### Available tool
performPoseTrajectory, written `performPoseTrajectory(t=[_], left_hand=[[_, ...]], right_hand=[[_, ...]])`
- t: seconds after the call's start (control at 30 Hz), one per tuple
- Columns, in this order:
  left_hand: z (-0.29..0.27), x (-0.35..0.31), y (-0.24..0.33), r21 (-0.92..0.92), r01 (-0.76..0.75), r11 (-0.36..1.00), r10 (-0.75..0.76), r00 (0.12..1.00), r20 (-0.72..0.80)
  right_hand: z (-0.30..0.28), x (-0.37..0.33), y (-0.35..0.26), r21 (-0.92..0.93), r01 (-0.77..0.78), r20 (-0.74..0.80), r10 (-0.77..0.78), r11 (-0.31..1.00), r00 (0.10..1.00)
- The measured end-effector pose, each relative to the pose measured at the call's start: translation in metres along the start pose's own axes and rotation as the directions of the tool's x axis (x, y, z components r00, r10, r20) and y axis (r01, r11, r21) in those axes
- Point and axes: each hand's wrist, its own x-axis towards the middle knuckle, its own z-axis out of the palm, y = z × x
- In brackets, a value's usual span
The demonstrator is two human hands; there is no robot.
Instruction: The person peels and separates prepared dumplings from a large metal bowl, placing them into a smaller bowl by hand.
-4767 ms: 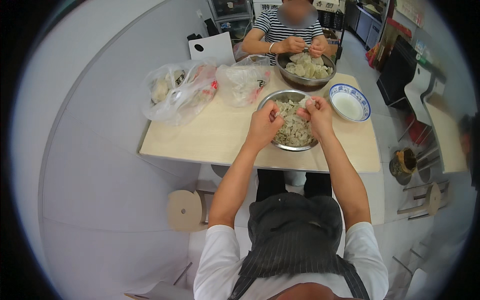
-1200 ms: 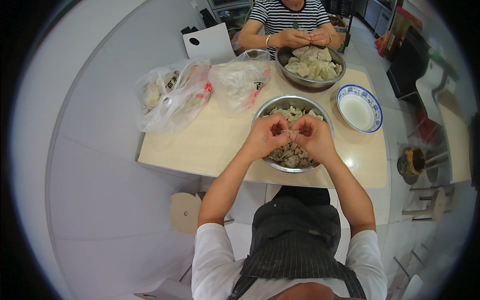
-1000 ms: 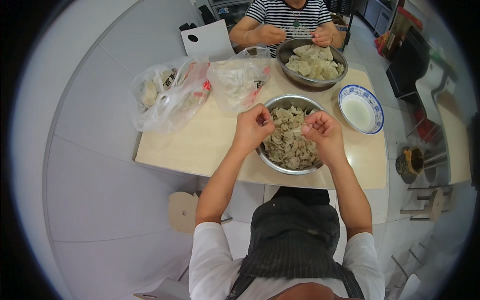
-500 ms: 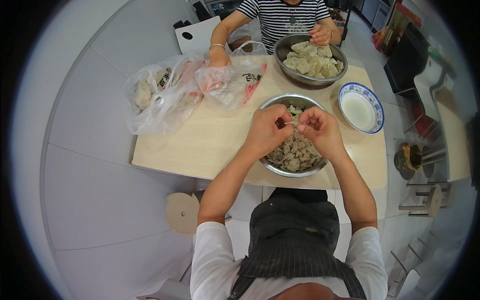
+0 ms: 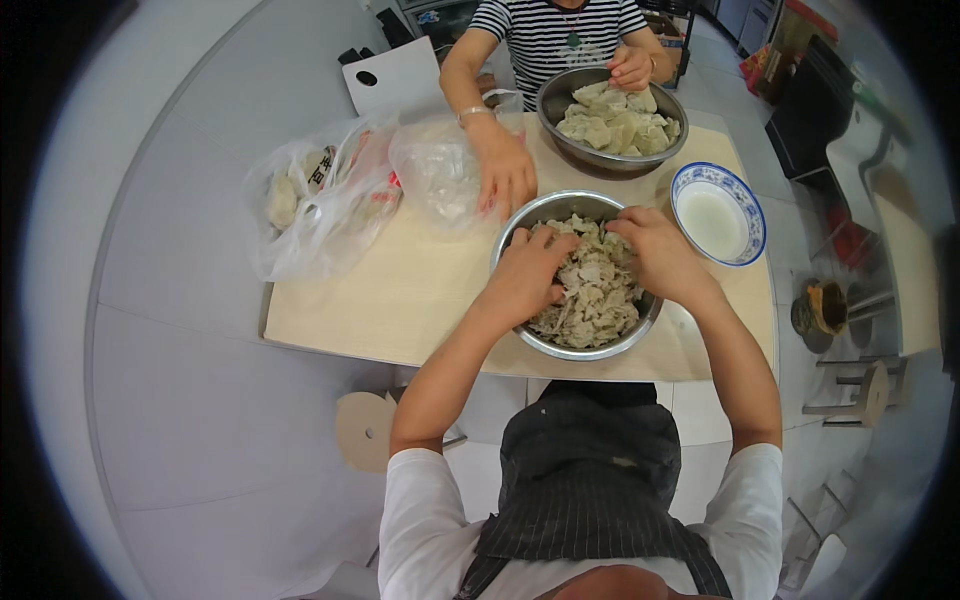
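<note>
A steel bowl (image 5: 588, 353) near the table's front edge is full of torn, greyish-beige pieces of food (image 5: 598, 290). Inside its left side, my left hand (image 5: 528, 270) rests among the pieces with its fingers spread. Opposite it, my right hand (image 5: 664, 252) reaches over the right rim, fingers apart and tips at the pieces. I see nothing gripped in either hand. Beyond stands a larger steel bowl (image 5: 612, 168) with bigger pale green-grey chunks (image 5: 622, 125). A blue-patterned white bowl (image 5: 744, 252) holding cloudy liquid sits to the right.
Across the pale wooden table (image 5: 350, 310), another person in a striped top (image 5: 565, 40) has one hand (image 5: 505, 170) beside my bowl's far rim and one at the larger bowl. Clear plastic bags (image 5: 325, 225) lie at the left. A round stool (image 5: 365, 430) stands below the table.
My hands, together over the bowl with a small piece between the fingertips, have parted and lowered into the pieces. The other person's hand has moved from the plastic bag toward my bowl.
</note>
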Motion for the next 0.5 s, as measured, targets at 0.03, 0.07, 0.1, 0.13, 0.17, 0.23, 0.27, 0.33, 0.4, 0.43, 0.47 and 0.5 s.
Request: performPoseTrajectory(t=[0.03,0.07,0.1,0.13,0.17,0.23,0.27,0.33,0.4,0.43,0.47,0.5], left_hand=[[-0.001,0.002,0.001,0.003,0.060,0.998,-0.060,0.998,0.008],[0.000,0.003,0.001,0.007,0.038,0.999,-0.038,0.999,-0.017],[0.002,0.002,-0.002,0.012,0.016,1.000,-0.016,0.999,-0.041],[0.003,0.000,-0.006,0.020,0.000,1.000,0.001,0.998,-0.067],[0.004,-0.001,-0.008,-0.022,-0.010,1.000,0.007,0.993,-0.118],[0.004,-0.002,-0.011,-0.107,-0.034,0.994,0.010,0.976,-0.218],[0.003,-0.004,-0.011,-0.167,-0.003,0.986,-0.036,0.972,-0.233],[0.001,-0.005,-0.012,-0.290,0.050,0.956,-0.128,0.958,-0.256],[0.001,-0.004,-0.014,-0.326,0.022,0.945,-0.115,0.956,-0.270],[0.001,-0.004,-0.013,-0.345,0.007,0.939,-0.108,0.955,-0.275],[0.002,-0.004,-0.011,-0.365,-0.008,0.931,-0.099,0.956,-0.275],[0.002,-0.004,-0.008,-0.385,-0.023,0.923,-0.091,0.957,-0.275]], right_hand=[[0.004,0.003,-0.005,-0.082,-0.016,0.066,0.021,0.997,0.998],[0.010,0.007,-0.009,-0.163,-0.027,0.130,0.048,0.986,0.990],[0.015,0.009,-0.011,-0.245,-0.032,0.191,0.080,0.969,0.978],[0.017,0.011,-0.013,-0.312,-0.009,0.185,0.069,0.950,0.980],[0.013,0.015,-0.013,-0.295,-0.013,0.246,0.089,0.956,0.965],[0.000,0.023,-0.011,-0.261,-0.025,0.371,0.124,0.965,0.920],[-0.003,0.022,-0.012,-0.241,-0.035,0.371,0.126,0.970,0.920],[-0.006,0.019,-0.012,-0.205,-0.057,0.372,0.132,0.977,0.919],[-0.003,0.013,-0.007,-0.191,0.028,0.295,0.030,0.981,0.955],[-0.001,0.009,-0.005,-0.186,0.068,0.255,-0.018,0.980,0.967],[0.001,0.007,-0.006,-0.218,0.077,0.224,-0.027,0.973,0.974],[0.004,0.005,-0.008,-0.250,0.086,0.194,-0.037,0.964,0.980]])
